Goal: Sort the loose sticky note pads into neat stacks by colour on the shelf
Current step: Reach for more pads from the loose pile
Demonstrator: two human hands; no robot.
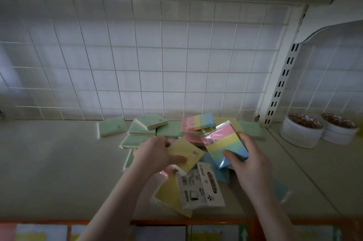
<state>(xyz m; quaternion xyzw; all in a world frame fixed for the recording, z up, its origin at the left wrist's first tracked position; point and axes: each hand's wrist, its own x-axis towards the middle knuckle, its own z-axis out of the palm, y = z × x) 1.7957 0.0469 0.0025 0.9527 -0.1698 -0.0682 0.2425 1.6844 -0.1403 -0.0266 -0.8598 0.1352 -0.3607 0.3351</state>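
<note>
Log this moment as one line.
left hand holds yellow pad | right hand holds striped pack | pads unsorted

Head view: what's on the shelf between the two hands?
Head view: between the left hand and right hand, a blue pad and a face-down labelled pack lie there.

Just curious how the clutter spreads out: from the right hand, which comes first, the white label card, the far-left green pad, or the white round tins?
1. White label card: just left of the right hand, by the pile's front edge.
2. White round tins: off to the right, in the next shelf bay.
3. Far-left green pad: at the back left, beyond the left hand.
</note>
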